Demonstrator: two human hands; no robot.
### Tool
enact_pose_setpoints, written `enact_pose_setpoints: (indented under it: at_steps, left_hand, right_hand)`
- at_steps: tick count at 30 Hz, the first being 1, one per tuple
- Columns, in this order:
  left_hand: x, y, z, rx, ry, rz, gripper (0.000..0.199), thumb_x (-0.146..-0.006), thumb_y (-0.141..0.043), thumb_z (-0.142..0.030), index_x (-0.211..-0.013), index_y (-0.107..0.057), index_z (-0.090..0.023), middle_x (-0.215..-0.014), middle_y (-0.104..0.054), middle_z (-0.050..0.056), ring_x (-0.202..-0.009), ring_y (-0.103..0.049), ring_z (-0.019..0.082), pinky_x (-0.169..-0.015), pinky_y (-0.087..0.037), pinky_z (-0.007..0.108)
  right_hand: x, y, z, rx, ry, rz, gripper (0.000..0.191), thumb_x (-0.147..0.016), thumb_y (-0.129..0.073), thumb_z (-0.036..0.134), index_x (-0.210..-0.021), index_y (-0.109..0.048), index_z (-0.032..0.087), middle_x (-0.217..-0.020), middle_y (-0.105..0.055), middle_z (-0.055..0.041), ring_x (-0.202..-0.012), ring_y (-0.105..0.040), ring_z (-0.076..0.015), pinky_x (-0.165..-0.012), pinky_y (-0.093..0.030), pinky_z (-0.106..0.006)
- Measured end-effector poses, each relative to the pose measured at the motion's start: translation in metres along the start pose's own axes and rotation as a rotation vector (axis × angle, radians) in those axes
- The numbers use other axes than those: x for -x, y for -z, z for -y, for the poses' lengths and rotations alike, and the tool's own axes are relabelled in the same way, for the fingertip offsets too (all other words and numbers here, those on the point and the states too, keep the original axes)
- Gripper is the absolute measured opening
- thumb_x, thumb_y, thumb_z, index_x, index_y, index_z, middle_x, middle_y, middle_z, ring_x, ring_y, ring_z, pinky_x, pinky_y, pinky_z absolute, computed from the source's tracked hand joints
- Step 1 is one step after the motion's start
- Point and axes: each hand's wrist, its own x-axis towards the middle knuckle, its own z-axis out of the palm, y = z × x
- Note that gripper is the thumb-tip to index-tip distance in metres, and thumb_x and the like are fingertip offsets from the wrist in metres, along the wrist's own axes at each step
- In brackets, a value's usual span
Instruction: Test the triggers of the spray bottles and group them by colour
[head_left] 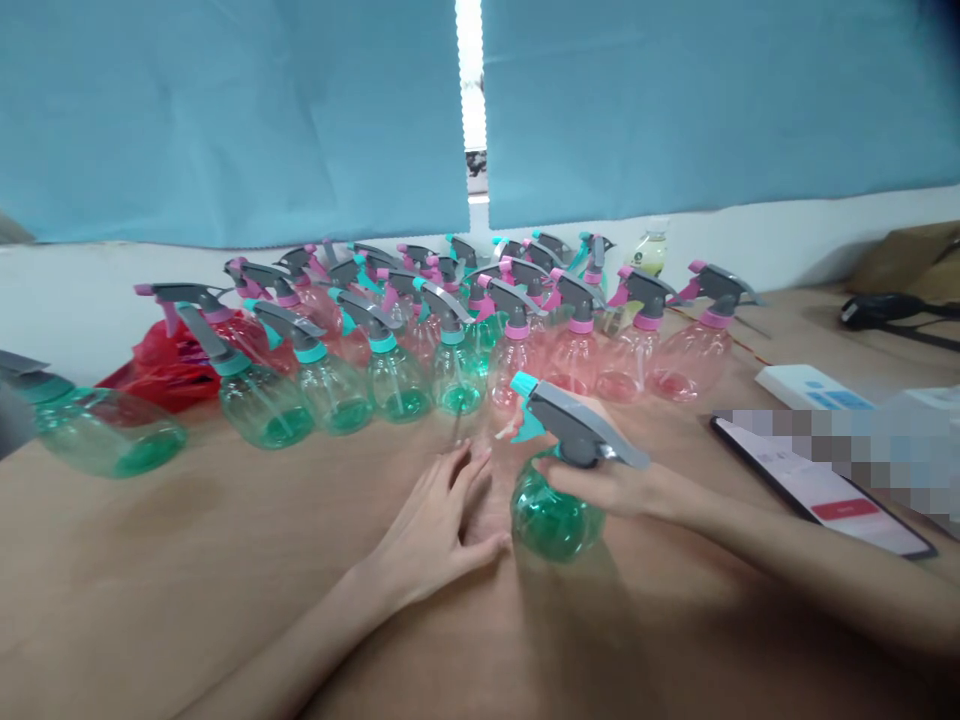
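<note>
My right hand (pixel 600 482) is wrapped round the neck of a green spray bottle (pixel 559 525) with a grey and teal trigger head, held upright over the table. To its left, my left hand (pixel 439 525) lies low with fingers stretched out and nothing in them, close to the tabletop (pixel 300 560). Beyond both hands stand several more spray bottles: a green one (pixel 405 385) among the teal-collared bottles at left, and a pink one (pixel 574 360) among the pink-collared bottles at right. At the far left another green spray bottle (pixel 112 432) appears stretched at the picture's edge.
A red plastic bag (pixel 165 365) lies behind the left bottles. At right are a phone (pixel 787 475), a white box (pixel 814 388), a black strapped object (pixel 877 310) and a cardboard box (pixel 911 262). A small yellowish bottle (pixel 649 252) stands by the wall, under blue curtains (pixel 225 120).
</note>
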Motion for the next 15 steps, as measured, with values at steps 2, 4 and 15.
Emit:
enact_pose_setpoints:
  at_steps: [2, 4, 15]
  left_hand:
    - [-0.0001, 0.0009, -0.0005, 0.001, 0.01, 0.009, 0.076, -0.084, -0.061, -0.05, -0.147, -0.027, -0.025, -0.15, -0.033, 0.016, -0.137, -0.03, 0.038, -0.107, -0.032, 0.056]
    - [-0.0004, 0.002, -0.0015, -0.004, 0.015, 0.023, 0.076, -0.084, -0.061, -0.05, -0.148, -0.027, -0.025, -0.15, -0.033, 0.016, -0.139, -0.029, 0.038, -0.108, -0.031, 0.056]
    - [0.0004, 0.001, 0.0, -0.034, -0.002, 0.032, 0.072, -0.084, -0.06, -0.052, -0.144, -0.035, -0.022, -0.151, -0.034, 0.015, -0.139, -0.03, 0.036, -0.111, -0.026, 0.058]
  right_hand:
    - [-0.0003, 0.0001, 0.0011, -0.057, -0.039, -0.029, 0.013, -0.064, -0.048, 0.011, -0.068, -0.049, 0.023, -0.062, -0.048, 0.0052, -0.05, -0.043, -0.0087, -0.045, -0.038, -0.022]
    - [-0.0001, 0.0001, 0.0017, -0.094, -0.089, -0.029, 0.016, -0.063, -0.049, 0.011, -0.072, -0.05, 0.024, -0.073, -0.056, 0.0029, -0.055, -0.049, -0.0094, -0.047, -0.041, -0.023]
    - [-0.0024, 0.0006, 0.0049, -0.081, -0.12, -0.002, 0.025, -0.063, -0.047, 0.013, -0.083, -0.058, 0.024, -0.061, -0.053, 0.005, -0.053, -0.051, -0.0109, -0.052, -0.048, -0.024]
